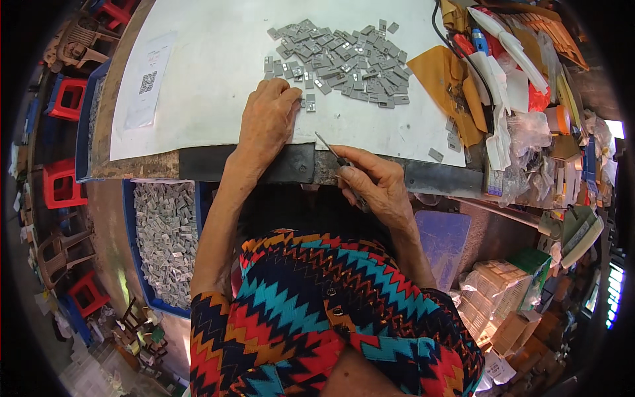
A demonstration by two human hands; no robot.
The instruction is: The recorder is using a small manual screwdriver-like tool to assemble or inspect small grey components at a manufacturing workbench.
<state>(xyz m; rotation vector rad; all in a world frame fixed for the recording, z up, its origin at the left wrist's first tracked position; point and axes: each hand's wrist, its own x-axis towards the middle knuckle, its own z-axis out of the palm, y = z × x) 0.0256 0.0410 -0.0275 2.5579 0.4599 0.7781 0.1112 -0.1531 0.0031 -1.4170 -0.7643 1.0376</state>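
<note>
My left hand (pixel 270 119) rests on the white sheet (pixel 205 86) with its fingers curled together at the near left edge of a pile of small grey rectangular pieces (pixel 350 56). One grey piece shows partly beside its thumb, and what the fingertips hold is hidden. Just to the right of them a single grey piece (pixel 310 103) lies flat. In my right hand (pixel 376 177), at the table's near edge, is a thin tool like a small screwdriver (pixel 325 142). Its metal tip points up and left toward the pieces, without touching them; its dark handle is mostly covered by my fingers.
A printed paper slip (pixel 149 83) lies on the left. Below the table, a blue bin (pixel 129 225) holds many similar pieces. On the right are a brown paper packet (pixel 450 89), a few loose grey pieces (pixel 436 155) and plastic wrappings (pixel 529 139). Red stools (pixel 63 183) stand farther left.
</note>
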